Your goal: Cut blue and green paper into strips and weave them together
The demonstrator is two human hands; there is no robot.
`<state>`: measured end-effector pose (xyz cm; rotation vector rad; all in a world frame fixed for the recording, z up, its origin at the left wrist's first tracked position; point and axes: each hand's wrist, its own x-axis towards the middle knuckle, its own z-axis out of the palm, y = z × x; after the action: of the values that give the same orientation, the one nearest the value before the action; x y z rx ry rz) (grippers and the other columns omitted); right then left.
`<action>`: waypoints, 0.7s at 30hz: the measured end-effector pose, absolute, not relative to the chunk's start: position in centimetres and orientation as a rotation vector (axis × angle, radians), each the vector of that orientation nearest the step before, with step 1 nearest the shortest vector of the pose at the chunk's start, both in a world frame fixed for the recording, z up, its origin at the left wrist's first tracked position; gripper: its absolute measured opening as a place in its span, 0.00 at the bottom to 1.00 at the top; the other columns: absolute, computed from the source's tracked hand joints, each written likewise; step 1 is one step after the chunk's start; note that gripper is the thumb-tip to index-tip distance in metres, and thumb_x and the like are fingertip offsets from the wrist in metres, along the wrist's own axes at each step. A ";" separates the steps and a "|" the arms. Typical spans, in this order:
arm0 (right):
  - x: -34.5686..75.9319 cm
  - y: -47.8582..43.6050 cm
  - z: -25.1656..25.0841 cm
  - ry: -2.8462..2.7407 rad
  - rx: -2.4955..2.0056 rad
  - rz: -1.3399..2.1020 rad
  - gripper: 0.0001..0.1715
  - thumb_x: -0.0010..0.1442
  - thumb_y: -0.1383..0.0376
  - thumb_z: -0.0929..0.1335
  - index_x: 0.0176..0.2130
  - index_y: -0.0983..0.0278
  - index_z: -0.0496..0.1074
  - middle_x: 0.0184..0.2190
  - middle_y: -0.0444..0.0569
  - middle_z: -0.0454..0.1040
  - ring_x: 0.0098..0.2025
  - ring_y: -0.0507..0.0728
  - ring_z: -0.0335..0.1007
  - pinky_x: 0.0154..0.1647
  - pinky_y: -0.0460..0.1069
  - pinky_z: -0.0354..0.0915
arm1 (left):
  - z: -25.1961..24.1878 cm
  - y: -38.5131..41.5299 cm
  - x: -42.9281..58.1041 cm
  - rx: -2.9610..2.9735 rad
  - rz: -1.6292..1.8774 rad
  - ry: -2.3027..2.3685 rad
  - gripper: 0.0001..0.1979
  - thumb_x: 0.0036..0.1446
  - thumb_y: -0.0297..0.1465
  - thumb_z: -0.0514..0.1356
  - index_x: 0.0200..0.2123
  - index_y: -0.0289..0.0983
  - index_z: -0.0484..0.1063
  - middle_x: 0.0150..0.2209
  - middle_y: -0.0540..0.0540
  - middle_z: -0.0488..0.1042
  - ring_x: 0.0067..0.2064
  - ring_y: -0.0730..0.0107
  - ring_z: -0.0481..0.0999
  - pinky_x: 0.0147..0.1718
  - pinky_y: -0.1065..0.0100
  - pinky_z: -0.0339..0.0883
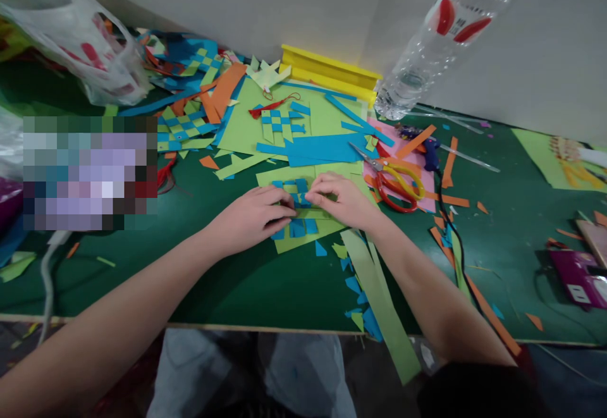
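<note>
A small weave of blue and light green paper strips [298,227] lies on a light green sheet [284,245] in front of me. My left hand [258,215] presses on its left side, thumb and fingers closing at the end of a green paper strip [315,214] that runs across the weave. On the upper right side, my right hand [339,200] pinches the weave between thumb and forefinger. The fingertips hide the exact bit of paper held. A finished-looking woven paper fish [279,122] with a red tassel [270,108] lies just beyond.
Scissors [401,184] and a glue gun [430,152] with a black cord lie right of my hands. A plastic bottle [427,51] stands behind them. Paper scraps [363,291] and long green strips [379,304] reach the front edge. A plastic bag [90,38] stands at back left.
</note>
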<state>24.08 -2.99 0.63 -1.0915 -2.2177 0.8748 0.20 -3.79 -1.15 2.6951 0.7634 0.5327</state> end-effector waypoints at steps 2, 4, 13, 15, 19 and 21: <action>24.1 -3.1 0.6 -2.217 -1.084 0.863 0.26 0.66 0.50 0.63 0.25 0.62 0.73 0.31 0.46 0.71 0.38 0.55 0.67 0.44 0.52 0.60 | -1.1 -3.8 0.2 2.696 0.513 0.762 0.12 0.67 0.32 0.54 0.43 0.37 0.77 0.45 0.43 0.75 0.46 0.62 0.74 0.47 0.59 0.68; 24.2 -3.2 0.6 -2.222 -1.073 0.846 0.26 0.67 0.50 0.62 0.27 0.61 0.76 0.31 0.45 0.71 0.39 0.55 0.67 0.47 0.53 0.59 | -0.9 -3.9 0.3 2.691 0.504 0.759 0.12 0.67 0.31 0.54 0.43 0.37 0.78 0.44 0.42 0.75 0.46 0.62 0.74 0.47 0.58 0.68; 25.9 -3.2 1.7 -2.372 -1.077 0.622 0.21 0.56 0.50 0.73 0.46 0.57 0.76 0.46 0.49 0.76 0.52 0.62 0.69 0.59 0.61 0.58 | 0.6 -3.6 -0.7 2.614 0.730 0.861 0.12 0.67 0.32 0.53 0.46 0.39 0.75 0.47 0.43 0.75 0.51 0.63 0.74 0.52 0.61 0.68; 26.3 -3.2 1.8 -2.454 -1.064 0.663 0.28 0.54 0.50 0.74 0.52 0.57 0.72 0.53 0.51 0.73 0.57 0.64 0.66 0.60 0.62 0.59 | 0.8 -3.5 -1.2 2.597 0.715 0.955 0.14 0.66 0.37 0.55 0.49 0.39 0.74 0.50 0.43 0.75 0.53 0.62 0.73 0.54 0.60 0.67; 26.5 -3.0 1.6 -2.532 -1.055 0.699 0.33 0.53 0.53 0.74 0.55 0.58 0.69 0.59 0.52 0.69 0.61 0.65 0.63 0.63 0.64 0.58 | 0.4 -3.4 -1.5 2.560 0.533 1.129 0.29 0.61 0.49 0.57 0.60 0.37 0.65 0.58 0.40 0.70 0.59 0.55 0.69 0.58 0.55 0.64; 26.4 -3.0 1.5 -2.541 -1.049 0.690 0.31 0.54 0.54 0.74 0.55 0.59 0.70 0.59 0.52 0.69 0.62 0.65 0.63 0.63 0.65 0.58 | 0.0 -3.4 -1.2 2.570 0.435 1.136 0.34 0.61 0.52 0.56 0.63 0.37 0.61 0.62 0.39 0.66 0.62 0.53 0.65 0.61 0.52 0.60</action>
<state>26.42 -2.99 1.51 -1.0491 -2.5411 0.6899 -1.18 -3.40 -0.01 2.5696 1.1359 0.4350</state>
